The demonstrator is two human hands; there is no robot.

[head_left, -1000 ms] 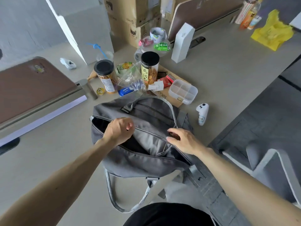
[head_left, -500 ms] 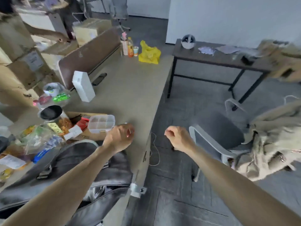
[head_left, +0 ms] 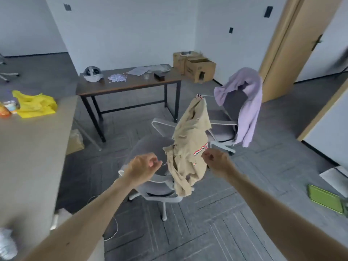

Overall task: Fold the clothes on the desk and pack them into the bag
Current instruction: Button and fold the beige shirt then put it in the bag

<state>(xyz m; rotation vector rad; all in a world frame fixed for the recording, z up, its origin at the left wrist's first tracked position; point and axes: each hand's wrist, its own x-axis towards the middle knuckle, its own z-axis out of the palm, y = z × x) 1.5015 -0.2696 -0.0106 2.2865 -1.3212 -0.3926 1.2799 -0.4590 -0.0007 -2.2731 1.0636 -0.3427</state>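
Observation:
A beige garment [head_left: 190, 147] with a red-white-blue striped tab hangs crumpled over the back of the near grey office chair [head_left: 156, 185]. A lilac garment [head_left: 248, 102] is draped over a second chair [head_left: 224, 129] behind it. My left hand [head_left: 143, 166] hovers over the near chair's seat, left of the beige garment, fingers loosely curled and holding nothing. At the beige garment's right edge, by the striped tab, is my right hand [head_left: 216, 161], also loosely curled with no cloth seen in its fingers. The bag is out of view.
The light desk [head_left: 28, 147] runs along the left, with a yellow plastic bag [head_left: 35, 105] on it. A dark table [head_left: 128, 83] with a helmet stands behind the chairs, cardboard boxes [head_left: 199, 67] beyond. A green flat object [head_left: 325, 198] lies on the floor at right.
My view has swung right from the desk and the grey bag to the chairs. Both hands left the bag and now reach toward the beige garment.

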